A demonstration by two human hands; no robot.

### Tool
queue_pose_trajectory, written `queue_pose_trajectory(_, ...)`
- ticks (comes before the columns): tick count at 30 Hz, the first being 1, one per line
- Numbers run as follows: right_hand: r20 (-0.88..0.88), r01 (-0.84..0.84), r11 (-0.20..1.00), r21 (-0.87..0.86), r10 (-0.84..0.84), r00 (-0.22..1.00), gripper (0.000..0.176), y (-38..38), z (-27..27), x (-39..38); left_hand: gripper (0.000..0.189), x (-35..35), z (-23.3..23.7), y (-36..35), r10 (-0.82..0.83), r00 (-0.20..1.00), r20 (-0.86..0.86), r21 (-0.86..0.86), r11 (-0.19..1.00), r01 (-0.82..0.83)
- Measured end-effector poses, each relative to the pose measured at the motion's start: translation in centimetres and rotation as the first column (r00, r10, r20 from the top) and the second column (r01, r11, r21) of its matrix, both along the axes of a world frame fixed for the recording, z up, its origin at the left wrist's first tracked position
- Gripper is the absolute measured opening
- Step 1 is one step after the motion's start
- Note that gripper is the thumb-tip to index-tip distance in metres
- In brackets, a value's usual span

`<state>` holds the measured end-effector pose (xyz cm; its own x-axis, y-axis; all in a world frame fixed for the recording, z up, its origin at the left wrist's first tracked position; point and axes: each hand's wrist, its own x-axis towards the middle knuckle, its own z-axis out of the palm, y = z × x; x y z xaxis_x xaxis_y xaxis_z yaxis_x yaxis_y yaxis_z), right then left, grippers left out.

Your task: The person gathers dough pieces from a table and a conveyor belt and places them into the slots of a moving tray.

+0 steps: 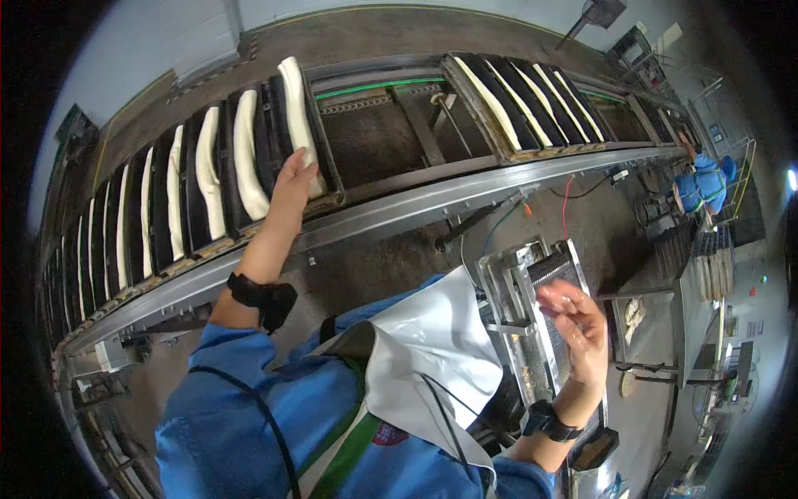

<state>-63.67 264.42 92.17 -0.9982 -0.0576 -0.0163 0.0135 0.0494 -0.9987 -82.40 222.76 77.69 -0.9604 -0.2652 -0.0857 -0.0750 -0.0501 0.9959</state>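
My left hand (294, 179) reaches over the near rail to the lower end of a long pale dough strip (293, 100) lying in a dark tray. Its fingers are stretched out and rest against the dough, not wrapped round it. Further left, more dough strips (209, 170) lie in rows in the dark tray channels. My right hand (578, 323) hangs above a small metal-framed conveyor (549, 358) with a mesh belt. Its fingers are loosely bent and apart from the thumb, with nothing in them. Both wrists carry black straps.
A long metal rail (399, 204) runs in front of me. To the right on this line, another tray (532, 100) holds several dough strips. A person in blue (702, 183) stands far right near the line. A metal table (648, 320) with a pale cloth-like item stands right of the small conveyor.
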Motion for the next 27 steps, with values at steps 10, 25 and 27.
queue_pose_trajectory(10, 0.225, 0.474, 0.876, 0.083, -0.48, 0.848, 0.038, 12.6, -5.8, 6.2, 0.089, -10.8, -2.9, -1.9, 0.307, 0.928, 0.213, -0.099, 0.951, -0.292)
queue_pose_trajectory(25, 0.197, 0.595, 0.776, 0.208, -0.629, 0.752, 0.033, 25.8, -8.9, 6.1, 0.069, -7.6, 2.0, 6.4, 0.46, 0.88, -0.121, -0.136, 0.87, -0.473)
queue_pose_trajectory(27, 0.03, 0.619, 0.668, 0.413, -0.69, 0.723, 0.038, 30.2, -11.2, 6.3, 0.06, -7.3, 4.5, 10.6, 0.36, 0.882, -0.304, -0.379, 0.804, -0.458)
